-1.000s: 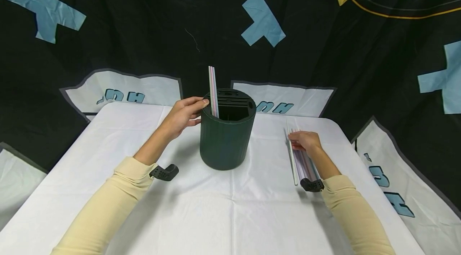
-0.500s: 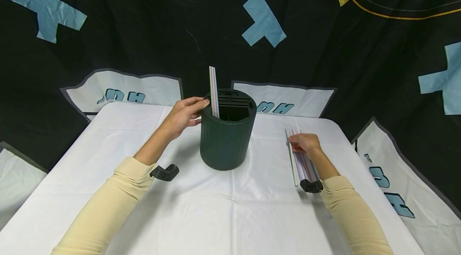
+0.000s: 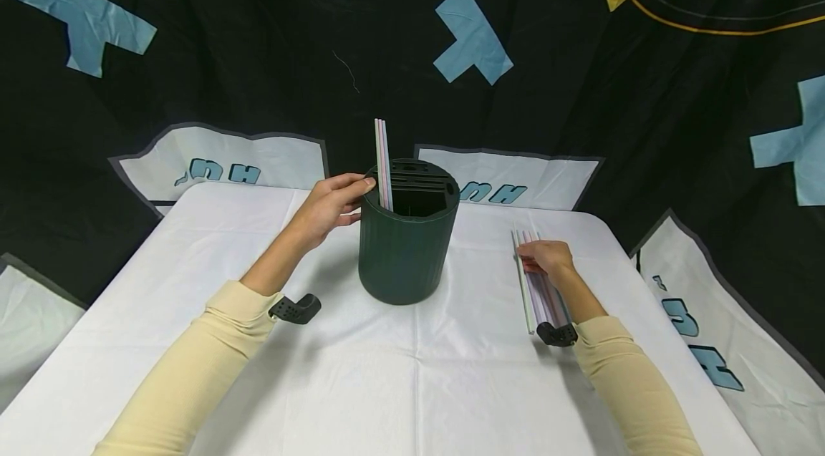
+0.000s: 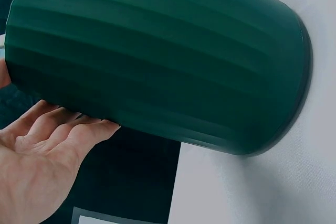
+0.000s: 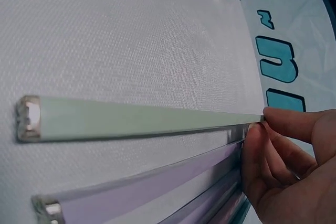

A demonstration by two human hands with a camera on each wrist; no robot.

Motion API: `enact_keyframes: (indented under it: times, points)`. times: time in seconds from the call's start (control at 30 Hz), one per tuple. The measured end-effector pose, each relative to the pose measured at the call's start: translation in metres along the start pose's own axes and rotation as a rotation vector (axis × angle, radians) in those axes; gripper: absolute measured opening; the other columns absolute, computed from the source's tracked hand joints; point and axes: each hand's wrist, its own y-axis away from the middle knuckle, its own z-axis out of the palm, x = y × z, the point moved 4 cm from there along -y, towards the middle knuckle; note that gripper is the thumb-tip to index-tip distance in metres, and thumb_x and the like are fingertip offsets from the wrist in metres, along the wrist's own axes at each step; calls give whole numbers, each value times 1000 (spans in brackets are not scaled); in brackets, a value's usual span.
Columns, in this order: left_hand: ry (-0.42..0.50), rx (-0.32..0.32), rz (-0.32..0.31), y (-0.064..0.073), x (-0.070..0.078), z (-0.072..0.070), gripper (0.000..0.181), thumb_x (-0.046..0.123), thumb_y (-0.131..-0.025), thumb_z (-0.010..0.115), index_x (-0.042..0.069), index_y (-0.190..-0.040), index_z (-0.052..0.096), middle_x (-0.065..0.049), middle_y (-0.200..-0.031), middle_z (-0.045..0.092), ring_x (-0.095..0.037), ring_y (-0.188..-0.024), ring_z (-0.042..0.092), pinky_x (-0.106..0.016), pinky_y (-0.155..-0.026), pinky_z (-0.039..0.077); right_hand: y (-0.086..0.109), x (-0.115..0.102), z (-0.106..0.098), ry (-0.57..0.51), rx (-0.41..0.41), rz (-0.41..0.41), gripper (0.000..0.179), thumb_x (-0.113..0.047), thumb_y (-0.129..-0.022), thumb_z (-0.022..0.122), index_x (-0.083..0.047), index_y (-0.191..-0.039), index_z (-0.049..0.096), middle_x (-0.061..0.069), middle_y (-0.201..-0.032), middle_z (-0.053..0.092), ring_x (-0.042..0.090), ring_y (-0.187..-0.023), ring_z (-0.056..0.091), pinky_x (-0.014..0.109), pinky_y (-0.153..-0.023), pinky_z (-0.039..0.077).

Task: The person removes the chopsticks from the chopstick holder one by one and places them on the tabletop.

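A dark green, ribbed, round knife block (image 3: 406,255) stands upright on the table, with slots in the back of its top and a wide opening in front. My left hand (image 3: 325,209) holds its left side near the rim, thumb and fingers on the wall (image 4: 157,51). Several pastel chopsticks (image 3: 383,162) stand in the front opening, at its left. On the right, my right hand (image 3: 544,255) pinches a pale green chopstick (image 5: 131,119) with a silver end. Beside it lie purple and other pastel chopsticks (image 3: 541,298), partly hidden under the hand and wrist.
A white cloth (image 3: 361,384) covers the table. Behind it hangs a black backdrop (image 3: 271,69) with blue and yellow shapes. Black wrist cameras (image 3: 295,308) jut from both cuffs.
My right hand has shifted slightly toward me over the chopsticks. The left hand, the knife block and the chopsticks in it stay where they were.
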Motion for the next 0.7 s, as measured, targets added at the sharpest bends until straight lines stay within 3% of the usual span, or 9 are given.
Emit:
enact_keyframes:
  times: [0.43,0.7]
  points:
    - [-13,1,2,1,1,1,52,38,-101,60,5,-140,53,-15,-138,59,-32,-129,60,-48,-105,51,1,1,-5,-23,2,26,39,-16,-96,69,9,-126,63,-6,-73,65,4,-61,64,18,-62,57]
    - [-19,2,4,1,0,0,52,38,-101,60,5,-140,54,-15,-137,60,-32,-129,60,-48,-105,51,12,-27,-10,-87,-78,-24,44,-22,-100,65,7,-132,59,-6,-83,68,4,-69,66,16,-69,58]
